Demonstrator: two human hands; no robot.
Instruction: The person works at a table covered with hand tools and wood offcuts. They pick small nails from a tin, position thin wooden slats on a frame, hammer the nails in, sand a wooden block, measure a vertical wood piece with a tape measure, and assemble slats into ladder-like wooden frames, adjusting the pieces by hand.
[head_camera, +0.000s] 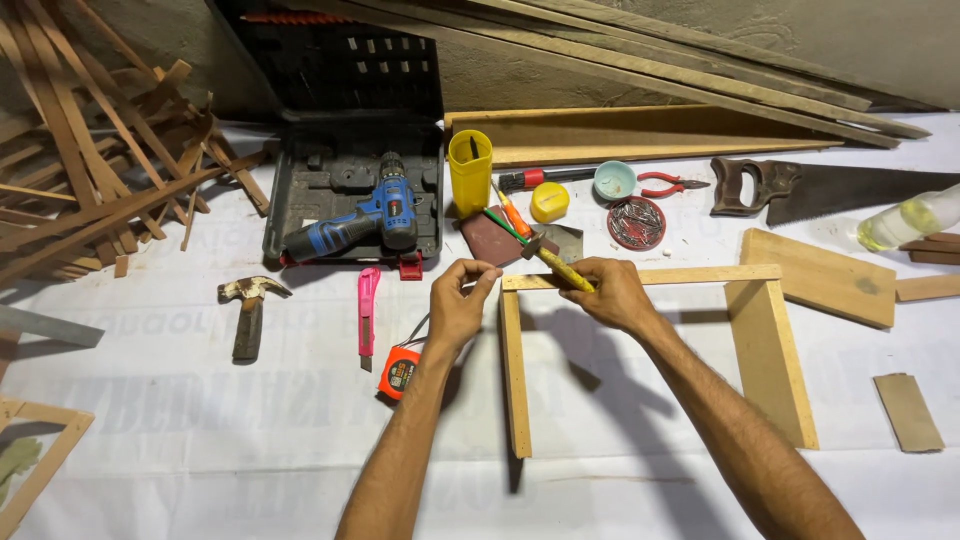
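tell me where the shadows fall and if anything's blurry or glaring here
Head view: hard light from the near side throws dark shadows of both arms across the white sheet inside the wooden frame; left hand, right hand and small hammer look sharp; no strong glare.

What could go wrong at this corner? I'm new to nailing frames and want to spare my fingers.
1. The left hand pinches right at the wooden frame corner where the small hammer in the right hand points; a missed blow could hit fingertips.
2. The frame stands unclamped on its thin edges; a strike may tip or shift it.
3. The nail dish sits close behind and could be knocked over.
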